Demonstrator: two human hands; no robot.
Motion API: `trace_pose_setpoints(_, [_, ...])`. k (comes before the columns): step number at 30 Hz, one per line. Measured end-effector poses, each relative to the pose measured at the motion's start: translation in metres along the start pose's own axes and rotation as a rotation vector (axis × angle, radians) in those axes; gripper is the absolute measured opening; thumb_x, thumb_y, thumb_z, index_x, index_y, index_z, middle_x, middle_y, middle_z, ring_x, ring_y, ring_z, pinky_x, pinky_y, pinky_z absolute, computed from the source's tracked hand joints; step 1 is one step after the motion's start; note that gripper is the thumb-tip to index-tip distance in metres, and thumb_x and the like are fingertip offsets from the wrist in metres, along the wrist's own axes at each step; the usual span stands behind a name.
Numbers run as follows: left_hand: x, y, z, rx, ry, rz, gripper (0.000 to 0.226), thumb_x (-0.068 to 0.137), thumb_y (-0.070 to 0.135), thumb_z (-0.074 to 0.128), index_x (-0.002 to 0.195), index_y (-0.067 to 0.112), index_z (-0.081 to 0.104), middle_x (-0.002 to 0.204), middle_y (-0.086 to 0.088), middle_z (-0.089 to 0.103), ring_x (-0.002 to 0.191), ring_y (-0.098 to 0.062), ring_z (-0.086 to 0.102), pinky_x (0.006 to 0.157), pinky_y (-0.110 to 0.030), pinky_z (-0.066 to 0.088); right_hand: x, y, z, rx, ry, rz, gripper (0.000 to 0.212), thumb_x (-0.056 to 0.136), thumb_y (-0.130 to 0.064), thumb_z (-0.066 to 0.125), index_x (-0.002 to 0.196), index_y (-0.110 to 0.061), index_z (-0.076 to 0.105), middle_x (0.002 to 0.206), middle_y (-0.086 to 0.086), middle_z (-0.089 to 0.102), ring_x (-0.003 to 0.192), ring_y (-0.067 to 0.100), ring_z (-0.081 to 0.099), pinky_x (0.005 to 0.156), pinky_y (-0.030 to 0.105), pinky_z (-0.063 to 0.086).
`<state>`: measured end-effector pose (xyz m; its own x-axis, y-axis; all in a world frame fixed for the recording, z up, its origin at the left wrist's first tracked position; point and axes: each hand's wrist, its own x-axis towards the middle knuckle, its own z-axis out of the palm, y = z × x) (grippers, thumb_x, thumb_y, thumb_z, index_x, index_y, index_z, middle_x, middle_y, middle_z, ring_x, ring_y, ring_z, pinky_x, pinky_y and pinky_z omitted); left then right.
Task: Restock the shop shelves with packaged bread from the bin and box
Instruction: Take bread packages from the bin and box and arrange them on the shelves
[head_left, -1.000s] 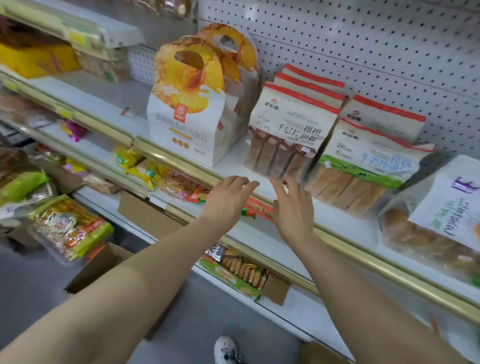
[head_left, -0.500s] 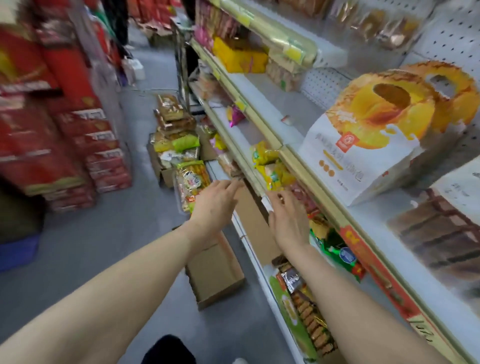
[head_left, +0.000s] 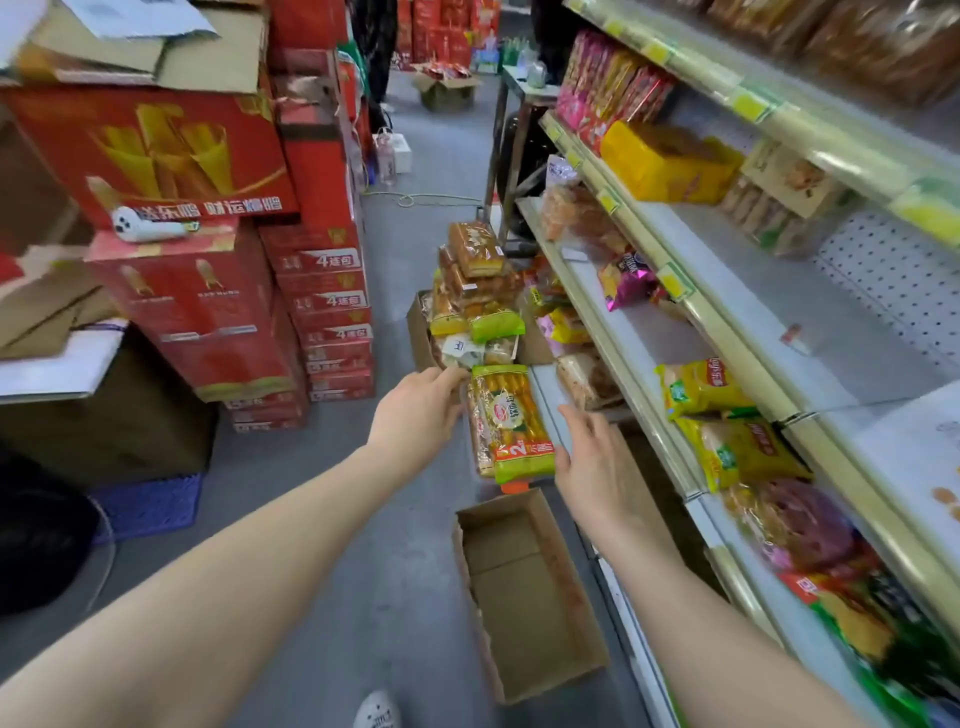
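Bread pack (head_left: 506, 421) between left hand (head_left: 415, 410) and right hand (head_left: 587, 462); both hands' fingers loosely extended, clasping nothing.

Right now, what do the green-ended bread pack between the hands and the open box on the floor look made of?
Green-ended bread pack: thin clear plastic film, glossy; bread shows through, highlights glint. Open box: likely brown cardboard, matte; folded flaps and creases.
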<state>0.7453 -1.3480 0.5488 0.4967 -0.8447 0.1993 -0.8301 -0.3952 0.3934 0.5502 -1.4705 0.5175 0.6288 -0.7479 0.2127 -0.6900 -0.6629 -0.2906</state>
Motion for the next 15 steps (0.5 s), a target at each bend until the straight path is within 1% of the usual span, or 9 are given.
trace_pose_setpoints(2, [0.017,-0.025,-0.002,0.004,-0.027,-0.006,0.039,0.091,0.023,0.06,0.129,0.027,0.053,0.112,0.001,0.064,0.103,-0.026,0.059,0.077,-0.04,0.052,0.015,-0.011,0.01,-0.024,-0.013,0.037,0.051,0.092,-0.018,0.062,0.141,-0.019,0.047,0.122,0.007,0.056,0.11,0.027,0.054,0.086,0.038,0.046])
trace_pose_setpoints(6, [0.061,-0.062,0.009,-0.001,-0.072,-0.018,0.041,0.09,0.023,0.062,0.131,0.024,0.053,0.111,0.0,0.064,0.103,-0.026,0.059,0.079,-0.04,0.051,0.053,-0.017,0.04,0.026,-0.065,0.121,0.05,0.091,-0.017,0.063,0.139,-0.019,0.049,0.125,0.011,0.055,0.111,0.031,0.055,0.085,0.043,0.05])
trace_pose_setpoints(9, [0.1,-0.081,0.027,-0.021,-0.104,-0.013,0.039,0.09,0.022,0.061,0.128,0.023,0.054,0.109,-0.001,0.065,0.1,-0.029,0.06,0.075,-0.043,0.053,0.084,-0.012,0.064,0.021,-0.093,0.161,0.05,0.092,-0.018,0.064,0.139,-0.02,0.048,0.127,0.011,0.055,0.112,0.031,0.056,0.086,0.043,0.051])
trace_pose_setpoints(11, [0.131,-0.092,0.041,-0.005,-0.132,0.007,0.036,0.09,0.023,0.059,0.126,0.022,0.054,0.108,-0.003,0.064,0.098,-0.03,0.06,0.073,-0.045,0.053,0.11,-0.005,0.081,0.013,-0.107,0.197,0.05,0.093,-0.021,0.063,0.141,-0.021,0.046,0.126,0.009,0.056,0.111,0.029,0.056,0.084,0.041,0.051])
trace_pose_setpoints(15, [0.196,-0.107,0.068,-0.028,-0.169,0.036,0.033,0.091,0.021,0.059,0.124,0.019,0.058,0.109,-0.006,0.065,0.099,-0.032,0.06,0.072,-0.042,0.052,0.163,0.01,0.114,0.036,-0.129,0.232,0.047,0.095,-0.022,0.061,0.14,-0.019,0.048,0.121,0.01,0.059,0.106,0.03,0.058,0.079,0.041,0.05])
